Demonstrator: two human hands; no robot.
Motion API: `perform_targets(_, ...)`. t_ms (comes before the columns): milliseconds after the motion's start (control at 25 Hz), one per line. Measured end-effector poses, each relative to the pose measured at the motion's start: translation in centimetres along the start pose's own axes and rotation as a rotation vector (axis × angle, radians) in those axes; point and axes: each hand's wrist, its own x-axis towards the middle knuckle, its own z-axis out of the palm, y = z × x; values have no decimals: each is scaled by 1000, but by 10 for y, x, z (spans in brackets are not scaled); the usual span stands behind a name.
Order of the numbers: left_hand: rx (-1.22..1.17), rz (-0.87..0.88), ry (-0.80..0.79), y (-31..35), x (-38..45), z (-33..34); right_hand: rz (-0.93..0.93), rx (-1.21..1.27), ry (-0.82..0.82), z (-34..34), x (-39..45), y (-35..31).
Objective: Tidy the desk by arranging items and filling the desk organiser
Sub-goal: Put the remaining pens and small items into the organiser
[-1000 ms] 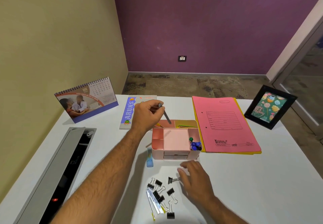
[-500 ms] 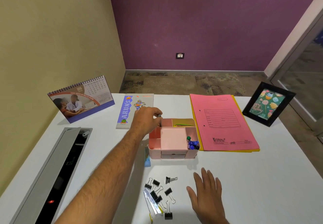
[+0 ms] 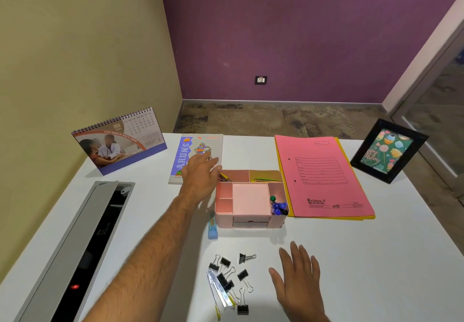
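Note:
A pink desk organiser stands mid-desk. Its right compartment holds blue and green capped items; the back compartments hold a grey pen and thin green and yellow sticks. My left hand hovers over the organiser's back left corner, fingers spread, holding nothing. My right hand lies flat and open on the desk near the front edge. Several black binder clips and a metal strip lie left of it. A blue eraser-like block lies against the organiser's left front corner.
A notebook lies behind my left hand. A desk calendar stands at the back left. Pink and yellow folders lie right of the organiser, a black picture frame beyond them. A grey cable tray runs along the left.
My left hand lowered the grey pen into the organiser's back left compartment, let go and opened. My right hand drew back from the binder clips toward the front edge.

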Motion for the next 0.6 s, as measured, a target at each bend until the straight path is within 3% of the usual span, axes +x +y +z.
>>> perform_targets(120,-298,-109,229,-14,-18,-2,-7,6,11,-1,-1,0)
perform_targets(200,-437,-285,245,-27,-36,5,-9,13,11,-1,-1,0)
perform_targets(280,-462,-405,119,-41,-55,18,-11,16,8,-1,-1,0)
perform_targets(440,-356,-415,-220,-42,-85,43,-11,9,9,0,-1,1)
perform_targets(600,-101,-316,-245,-38,-107,68,-56,-29,20,7,-4,6)
